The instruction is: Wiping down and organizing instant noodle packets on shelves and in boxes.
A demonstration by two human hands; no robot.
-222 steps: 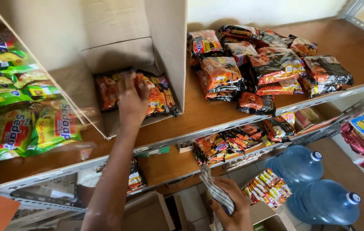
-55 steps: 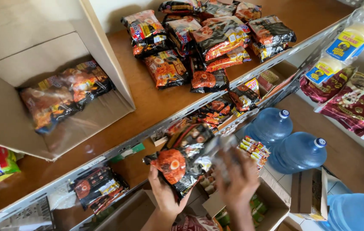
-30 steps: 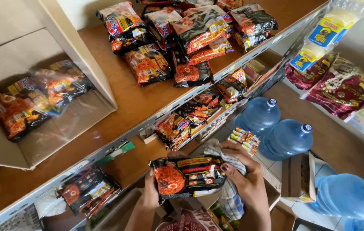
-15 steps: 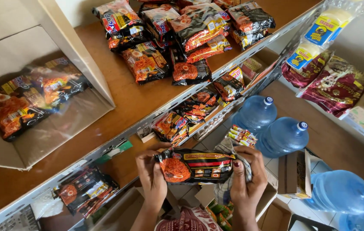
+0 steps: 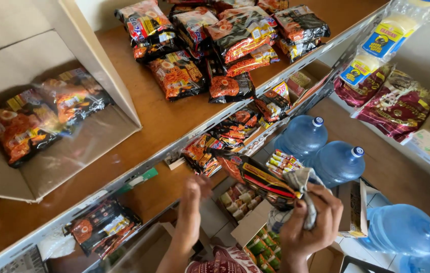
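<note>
Since a moment ago, my left hand (image 5: 195, 194) let go, fingers loosely curled; my right hand (image 5: 310, 222) grips the dark red-and-yellow plastic noodle multipack (image 5: 263, 180) and a grey cloth (image 5: 303, 194).

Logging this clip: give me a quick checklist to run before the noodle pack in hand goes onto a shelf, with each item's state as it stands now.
1. Right hand has the dark noodle pack in its grip: ok.
2. Grey cloth is bunched in the same hand, crowding the hold: not ok.
3. Left hand is free to help: ok, it is off the pack and blurred.
4. Bare wood on the top shelf between the cardboard box and the packet pile: ok.
5. Pack is sealed and undamaged: cannot tell.
</note>
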